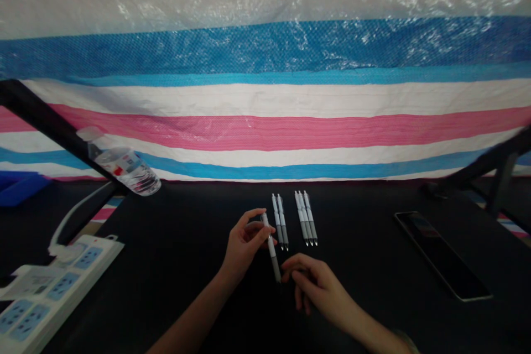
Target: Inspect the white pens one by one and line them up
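Note:
A white pen with a grey grip point(271, 250) is pinched near its upper end by my left hand point(245, 240), its tip pointing down and slightly right. Beside that tip is my right hand point(317, 282), its fingers curled; whether they touch the pen or hold anything is too dark to tell. Just right of my left fingertips lie two similar pens point(280, 221) side by side, tips toward me. A group of three more pens point(306, 218) lies a little farther right, aligned the same way.
On the black table point(199, 204), a phone point(442, 254) lies at the right. A white power strip point(62, 287) with a plugged-in cable is at the left, and a tilted plastic bottle point(133, 171) behind it. A striped sheet point(265, 133) hangs behind.

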A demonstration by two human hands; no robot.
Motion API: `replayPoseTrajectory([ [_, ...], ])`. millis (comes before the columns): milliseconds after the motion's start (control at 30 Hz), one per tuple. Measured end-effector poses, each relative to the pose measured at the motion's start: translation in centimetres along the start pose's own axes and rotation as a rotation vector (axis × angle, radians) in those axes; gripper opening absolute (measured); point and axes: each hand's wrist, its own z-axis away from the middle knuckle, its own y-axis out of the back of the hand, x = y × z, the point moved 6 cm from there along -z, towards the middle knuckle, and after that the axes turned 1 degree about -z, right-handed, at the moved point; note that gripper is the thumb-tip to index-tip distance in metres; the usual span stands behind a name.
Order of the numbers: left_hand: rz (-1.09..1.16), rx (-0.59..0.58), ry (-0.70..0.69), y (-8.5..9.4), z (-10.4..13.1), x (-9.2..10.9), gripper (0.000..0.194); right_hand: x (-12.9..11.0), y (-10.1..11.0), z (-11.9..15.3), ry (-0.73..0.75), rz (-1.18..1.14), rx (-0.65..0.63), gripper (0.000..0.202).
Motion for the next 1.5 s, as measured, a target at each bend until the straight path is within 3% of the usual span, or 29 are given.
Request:
replayPoseTrajectory([
  [133, 0.021, 0.011, 0.006, -0.1, 0.1, 0.2, 0.06, 0.0, -0.1, 0.0, -0.004, 0.015, -0.007, 0.038],
  [333, -0.002, -0.001, -0.013, 0.1, -0.2, -0.1, 0.048, -0.1, 0.0, 0.0, -0.009, 0.005, 0.002, 0.037],
  [1000, 0.032, 0.092, 0.032, 0.5, -0.5, 0.8, 0.066, -0.2, 0.0, -0.1, 0.007, 0.021, 0.047, 0.035],
  [1133, -0.124, 0.035, 0.005, 0.5, -2.1, 1.6, 0.06, -0.2, 0.0, -0.1, 0.019, -0.007, 0.046, 0.037],
  [1367, -0.558, 0.027, -0.17, 0.3, -6.8, 2.0, 0.047, 0.1, 0.0, -0.1, 0.042, -0.006, 0.049, 0.037],
  [1500, -0.589, 0.056, -0.135, 0.2, -7.7, 1.1, 0.049, 0.0, -0.1, 0.0, 0.039, 0.024, 0.045, 0.03],
])
